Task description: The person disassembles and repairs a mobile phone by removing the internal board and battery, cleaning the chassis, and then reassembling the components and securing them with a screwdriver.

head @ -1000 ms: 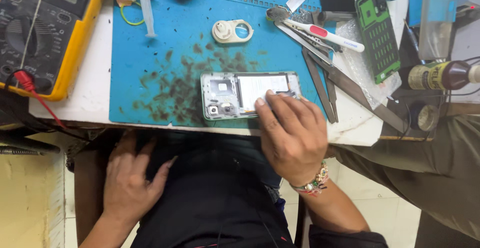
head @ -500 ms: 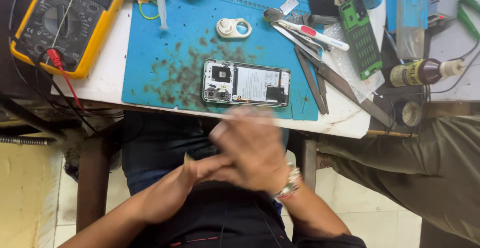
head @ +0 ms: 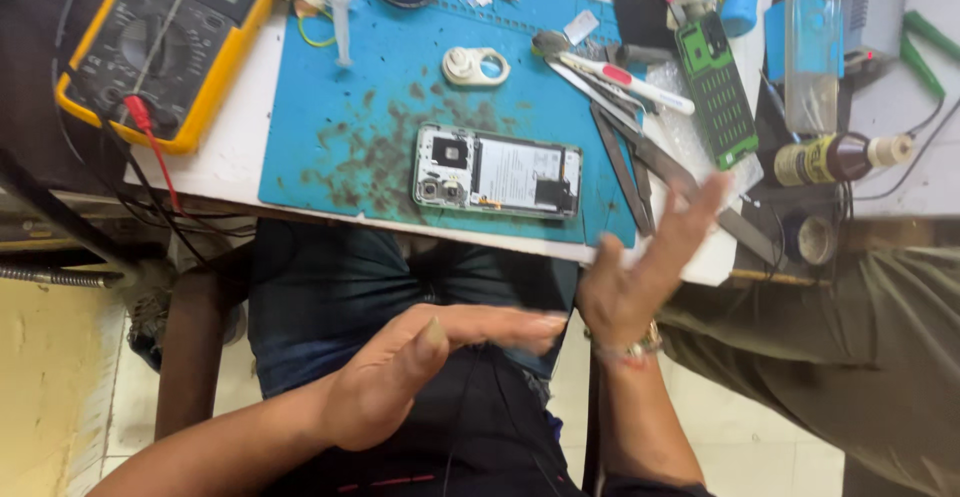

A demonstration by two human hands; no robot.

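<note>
Both hands off the bench, nothing held; one opened phone (head: 497, 171) lies back-up on the blue mat (head: 380, 87) near the table's front edge.

Left hand (head: 400, 382) flat and spread over the lap; right hand (head: 640, 272) open, fingers spread beside the tweezers (head: 625, 162). Risk, as judged: a careless sweep could knock the tweezers or phone off that edge. Count: one phone, one yellow multimeter (head: 150, 47), one green circuit board (head: 716, 92), one white ring (head: 476, 67).

— What moved near the opened phone with its back cover off (head: 497, 171)?

— The right hand (head: 640, 272), which had rested on its near right corner, lifted off and opened beside it. The left hand (head: 420, 362) rose from the lap; the hands rubbed together, then parted.
</note>
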